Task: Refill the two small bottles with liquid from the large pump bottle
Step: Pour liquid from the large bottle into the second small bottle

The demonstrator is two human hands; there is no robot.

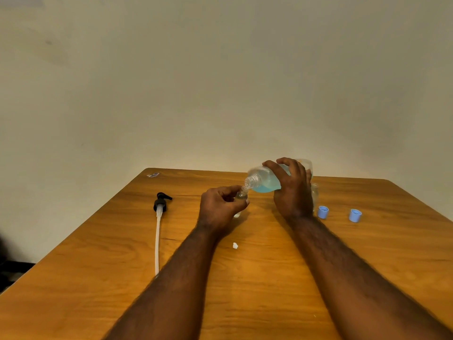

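Observation:
My right hand [293,190] grips the large clear bottle [263,180], which holds blue liquid and is tipped leftward with its open neck down. Its mouth meets the neck of a small clear bottle [241,195] that my left hand [220,207] holds above the table. A second small clear bottle [315,192] stands upright just behind my right hand, partly hidden. The black pump head [161,201] with its long white tube lies on the table to the left.
Two blue caps [322,212] [355,215] lie on the wooden table [245,278] to the right of my right hand. A small white scrap [235,245] sits between my forearms. A bit of litter [153,175] lies at the far left corner.

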